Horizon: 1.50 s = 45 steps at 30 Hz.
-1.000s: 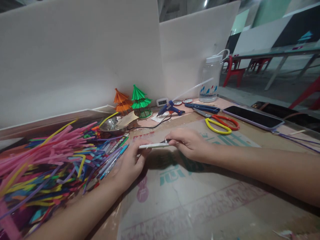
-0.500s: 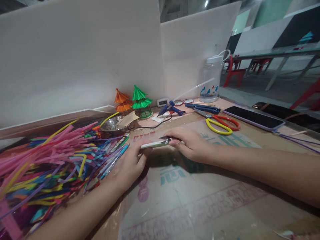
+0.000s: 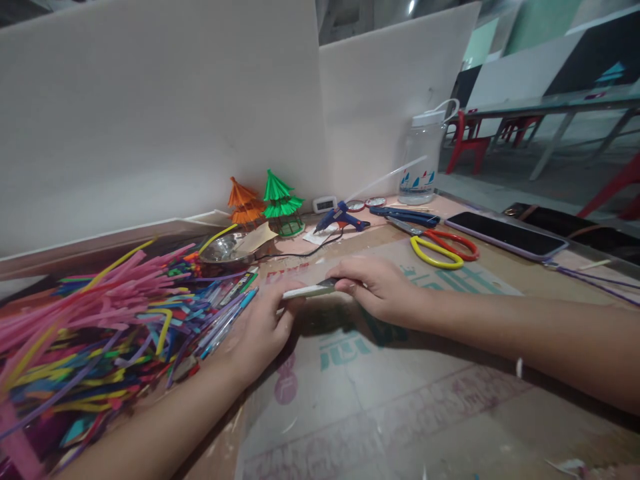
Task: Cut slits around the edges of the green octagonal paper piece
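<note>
A thin, flat white piece [image 3: 307, 291] is held above the sheet-covered table, between my two hands. My left hand [image 3: 270, 321] grips its left end, thumb below and fingers behind. At the other end my right hand [image 3: 367, 283] pinches a small dark, pointed part [image 3: 327, 282]. Whether that dark part is joined to the white piece or separate, I cannot tell. Just below my right forearm a small white scrap [image 3: 519, 367] shows.
On the left lies a heap of coloured pipe cleaners [image 3: 100, 313] beside pens [image 3: 230, 323]. Behind my hands are a metal bowl [image 3: 220, 248], orange [image 3: 244, 203] and green [image 3: 283, 207] pagoda models, and a glue gun [image 3: 340, 217]. Scissors [image 3: 435, 250], a phone [image 3: 505, 235] and a bottle [image 3: 420, 160] sit right.
The dark part between my hands has tilted flatter along the white piece. A white scrap now shows below my right forearm. Both hands stay almost in place.
</note>
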Each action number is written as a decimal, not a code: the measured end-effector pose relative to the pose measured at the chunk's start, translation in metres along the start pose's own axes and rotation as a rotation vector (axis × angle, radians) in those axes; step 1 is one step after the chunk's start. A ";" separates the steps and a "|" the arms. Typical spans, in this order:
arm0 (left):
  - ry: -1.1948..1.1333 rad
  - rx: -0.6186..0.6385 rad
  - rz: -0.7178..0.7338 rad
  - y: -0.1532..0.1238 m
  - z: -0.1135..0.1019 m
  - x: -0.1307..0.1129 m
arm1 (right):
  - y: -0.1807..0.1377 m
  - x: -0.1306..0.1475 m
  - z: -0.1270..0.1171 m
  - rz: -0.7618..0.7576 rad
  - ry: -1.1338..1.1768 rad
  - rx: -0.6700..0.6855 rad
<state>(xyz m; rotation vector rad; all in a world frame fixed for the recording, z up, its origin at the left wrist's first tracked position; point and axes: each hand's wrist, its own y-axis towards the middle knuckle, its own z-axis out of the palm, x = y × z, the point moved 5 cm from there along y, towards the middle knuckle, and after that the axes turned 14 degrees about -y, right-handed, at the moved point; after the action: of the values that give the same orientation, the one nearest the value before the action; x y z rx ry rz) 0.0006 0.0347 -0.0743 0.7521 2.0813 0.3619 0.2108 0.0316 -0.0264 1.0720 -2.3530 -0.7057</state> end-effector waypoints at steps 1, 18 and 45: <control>-0.004 -0.008 -0.007 0.000 0.000 0.000 | 0.000 -0.001 0.000 0.018 0.011 -0.004; -0.339 -0.149 -0.272 0.006 0.003 0.003 | 0.001 -0.030 0.036 0.430 0.506 0.106; -0.120 -0.120 -0.195 0.001 0.003 0.004 | -0.001 -0.027 0.007 0.125 0.017 0.000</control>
<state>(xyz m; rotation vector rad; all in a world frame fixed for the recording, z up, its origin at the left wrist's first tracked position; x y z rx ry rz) 0.0012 0.0378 -0.0782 0.4833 1.9802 0.3218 0.2228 0.0543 -0.0376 0.9182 -2.3812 -0.6480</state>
